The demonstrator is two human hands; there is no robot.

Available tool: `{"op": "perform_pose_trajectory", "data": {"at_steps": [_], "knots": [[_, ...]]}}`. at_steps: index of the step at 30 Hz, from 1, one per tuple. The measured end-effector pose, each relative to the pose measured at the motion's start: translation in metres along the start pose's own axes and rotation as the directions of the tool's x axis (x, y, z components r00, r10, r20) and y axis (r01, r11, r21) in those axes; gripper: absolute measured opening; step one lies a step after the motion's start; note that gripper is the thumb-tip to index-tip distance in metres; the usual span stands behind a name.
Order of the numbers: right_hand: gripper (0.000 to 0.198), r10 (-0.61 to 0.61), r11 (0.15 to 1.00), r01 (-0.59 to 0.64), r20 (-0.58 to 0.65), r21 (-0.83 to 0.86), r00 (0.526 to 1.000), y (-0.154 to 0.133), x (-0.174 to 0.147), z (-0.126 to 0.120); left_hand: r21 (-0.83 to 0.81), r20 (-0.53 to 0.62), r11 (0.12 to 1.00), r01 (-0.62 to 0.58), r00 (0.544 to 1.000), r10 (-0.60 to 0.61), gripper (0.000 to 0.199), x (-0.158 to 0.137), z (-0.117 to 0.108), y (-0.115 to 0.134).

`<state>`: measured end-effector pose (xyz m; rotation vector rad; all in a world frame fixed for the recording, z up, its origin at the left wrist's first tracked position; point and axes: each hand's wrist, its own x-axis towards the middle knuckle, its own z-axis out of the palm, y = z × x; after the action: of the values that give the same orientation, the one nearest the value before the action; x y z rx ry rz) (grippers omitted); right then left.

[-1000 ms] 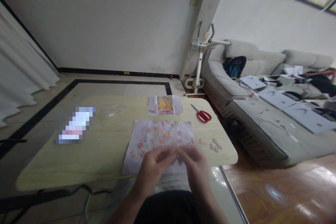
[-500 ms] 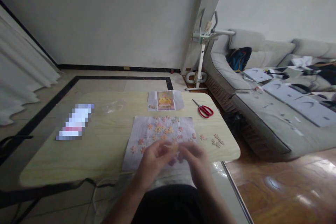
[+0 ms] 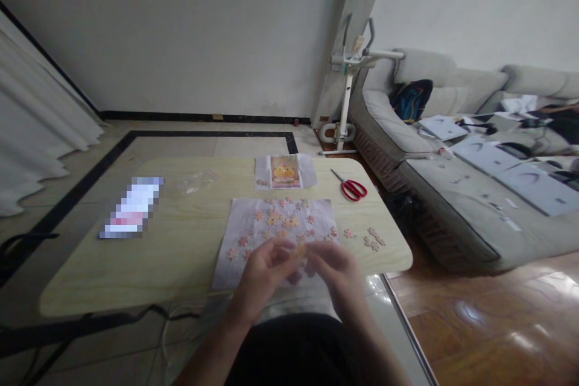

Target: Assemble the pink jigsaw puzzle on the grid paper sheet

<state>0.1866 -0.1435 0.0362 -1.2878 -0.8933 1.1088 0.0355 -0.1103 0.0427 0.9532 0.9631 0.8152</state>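
Note:
My left hand [image 3: 270, 266] and my right hand [image 3: 332, 265] meet above the near edge of a pale sheet [image 3: 230, 268]. Pinched between their fingertips is a small yellowish puzzle piece [image 3: 299, 251], partly covered by the fingers. Several pink, orange and yellow puzzle pieces [image 3: 283, 222] lie spread over the sheet, some partly blocked by my hands. Off the sheet's right side rest a pink puzzle piece [image 3: 348, 233] and a few greyish-brown pieces [image 3: 373, 241]. Behind the sheet is a paper with a picture of yellow chicks [image 3: 285, 172].
Red-handled scissors [image 3: 353, 189] lie at the table's back right. A crumpled clear plastic bag [image 3: 195, 182] and a blurred-out bright rectangle [image 3: 132, 207] are on the left of the wooden table [image 3: 181, 253]. A grey sofa [image 3: 461, 217] stands to the right.
Both hands stay together with the puzzle piece between them, and the fingers shift only slightly. The whole view has moved a little; the things on the table lie as before.

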Motion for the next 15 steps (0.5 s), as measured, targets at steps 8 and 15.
{"op": "perform_pose_trajectory", "data": {"at_steps": [8, 15], "knots": [[0.015, 0.003, 1.000, -0.003, 0.012, -0.015, 1.000, 0.000, 0.000, 0.000, 0.017, -0.020, 1.000, -0.024, 1.000, 0.025, 0.032, 0.004, 0.002, -0.007], [0.017, 0.002, 1.000, -0.002, -0.023, -0.027, 1.000, 0.009, 0.000, -0.002, 0.053, -0.043, 0.998, -0.037, 0.998, 0.039, 0.031, 0.005, 0.002, -0.020]]}}
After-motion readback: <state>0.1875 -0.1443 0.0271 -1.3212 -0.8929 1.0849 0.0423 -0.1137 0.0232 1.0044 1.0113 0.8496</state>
